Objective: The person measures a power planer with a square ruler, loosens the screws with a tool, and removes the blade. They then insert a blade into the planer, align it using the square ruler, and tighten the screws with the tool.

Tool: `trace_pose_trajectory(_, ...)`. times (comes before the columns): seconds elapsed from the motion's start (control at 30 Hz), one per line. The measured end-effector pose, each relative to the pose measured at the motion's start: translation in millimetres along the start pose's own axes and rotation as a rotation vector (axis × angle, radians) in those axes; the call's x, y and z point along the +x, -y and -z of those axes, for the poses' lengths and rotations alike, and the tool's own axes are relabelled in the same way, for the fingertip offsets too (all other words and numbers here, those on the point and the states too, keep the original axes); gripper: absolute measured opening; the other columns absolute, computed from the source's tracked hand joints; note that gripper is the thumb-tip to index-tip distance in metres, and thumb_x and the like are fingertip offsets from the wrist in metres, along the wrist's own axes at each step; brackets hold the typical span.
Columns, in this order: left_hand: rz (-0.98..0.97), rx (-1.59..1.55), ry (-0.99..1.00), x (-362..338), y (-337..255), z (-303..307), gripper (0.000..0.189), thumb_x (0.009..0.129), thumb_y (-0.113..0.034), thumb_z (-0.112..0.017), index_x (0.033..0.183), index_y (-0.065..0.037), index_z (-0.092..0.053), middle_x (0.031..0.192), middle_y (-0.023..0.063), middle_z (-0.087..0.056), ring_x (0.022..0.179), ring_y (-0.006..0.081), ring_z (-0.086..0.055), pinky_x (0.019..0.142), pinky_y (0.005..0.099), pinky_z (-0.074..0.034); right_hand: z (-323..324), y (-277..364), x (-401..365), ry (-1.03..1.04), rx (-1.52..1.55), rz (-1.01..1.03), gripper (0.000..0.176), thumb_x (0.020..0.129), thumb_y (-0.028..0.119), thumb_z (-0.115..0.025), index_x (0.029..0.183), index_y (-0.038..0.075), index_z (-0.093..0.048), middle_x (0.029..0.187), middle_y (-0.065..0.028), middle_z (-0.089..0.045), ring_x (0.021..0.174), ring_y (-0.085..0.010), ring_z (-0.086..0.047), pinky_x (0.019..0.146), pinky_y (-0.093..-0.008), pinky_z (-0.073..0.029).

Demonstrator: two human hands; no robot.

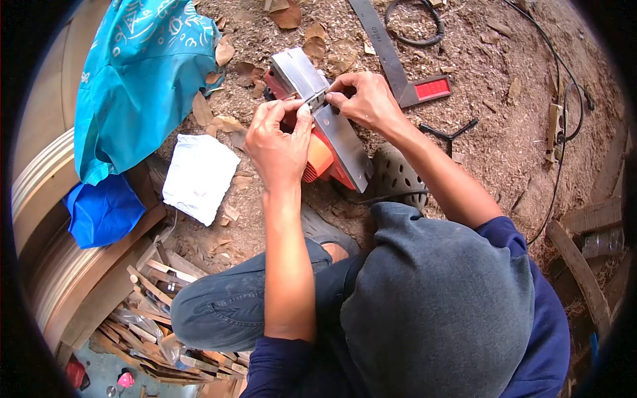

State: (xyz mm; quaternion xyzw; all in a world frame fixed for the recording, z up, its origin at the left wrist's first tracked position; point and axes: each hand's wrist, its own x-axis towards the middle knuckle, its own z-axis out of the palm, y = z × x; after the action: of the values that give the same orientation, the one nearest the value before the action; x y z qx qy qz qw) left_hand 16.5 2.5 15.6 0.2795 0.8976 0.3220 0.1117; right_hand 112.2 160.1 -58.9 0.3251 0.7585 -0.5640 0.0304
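Note:
An orange and grey electric planer (342, 136) lies with its flat metal sole facing up, between my two hands. My left hand (277, 136) is closed, thumb and fingertips pinched at the left end of the cutter slot (317, 101) across the sole. From the other side, my right hand (368, 99) pinches at the right end of that same slot. I cannot tell whether a loose blade is between the fingertips. Just below the planer is a shoe with holes (398, 174), and a dark cord (391, 197) runs beside it.
Wood shavings and dry leaves cover the ground (491, 79). A try square (398, 73) and a black three-armed tool (450, 134) lie to the right. White paper (200, 178), teal cloth (136, 86) and a blue bag (103, 211) sit left, above wood scraps (156, 331).

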Motion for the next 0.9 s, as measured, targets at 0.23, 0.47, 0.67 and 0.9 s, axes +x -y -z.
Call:
trace_pose_trajectory(0.23, -0.009, 0.001, -0.012, -0.2, -0.3, -0.5, 0.015, 0.088, -0.016, -0.086, 0.1, -0.007, -0.083, 0.095, 0.0064, -0.077, 0.079, 0.0187, -0.073, 0.074, 0.0335, -0.058, -10.9, -9.2, -3.6, -0.153, 0.053, 0.108, 0.021, 0.089, 0.019, -0.079, 0.103, 0.004, -0.084, 0.094, -0.0215, -0.079, 0.085, -0.0325, -0.079, 0.082, -0.0405, -0.062)
trace_pose_trajectory(0.47, -0.02, 0.005, -0.004, 0.2, 0.5, 0.3, 0.015, 0.089, -0.017, -0.086, 0.1, -0.007, -0.083, 0.093, 0.0059, -0.076, 0.077, 0.0182, -0.072, 0.072, 0.0331, -0.057, -18.3, -19.4, -1.6, -0.233, -0.028, 0.279, 0.017, 0.088, 0.014, -0.079, 0.101, 0.003, -0.083, 0.095, -0.0215, -0.078, 0.085, -0.0359, -0.078, 0.078, -0.043, -0.061)
trace_pose_trajectory(0.67, -0.016, 0.003, -0.003, -0.2, 0.6, 0.3, 0.015, 0.089, -0.017, -0.086, 0.1, -0.007, -0.083, 0.092, 0.0056, -0.075, 0.076, 0.0177, -0.072, 0.072, 0.0331, -0.057, -18.4, -15.3, -6.1, -0.246, 0.048, 0.232, 0.017, 0.088, 0.017, -0.08, 0.099, 0.005, -0.083, 0.092, -0.0212, -0.078, 0.084, -0.0359, -0.077, 0.079, -0.0435, -0.061)
trace_pose_trajectory(0.9, -0.041, 0.014, -0.019, -0.6, 1.5, -1.4, 0.014, 0.088, -0.017, -0.085, 0.098, -0.007, -0.082, 0.091, 0.0053, -0.075, 0.076, 0.0181, -0.072, 0.072, 0.0334, -0.057, -3.8, -3.6, -3.0, -0.054, 0.01, 0.009, 0.026, 0.09, 0.028, -0.078, 0.102, 0.005, -0.083, 0.088, -0.0218, -0.078, 0.084, -0.036, -0.077, 0.083, -0.0449, -0.06)
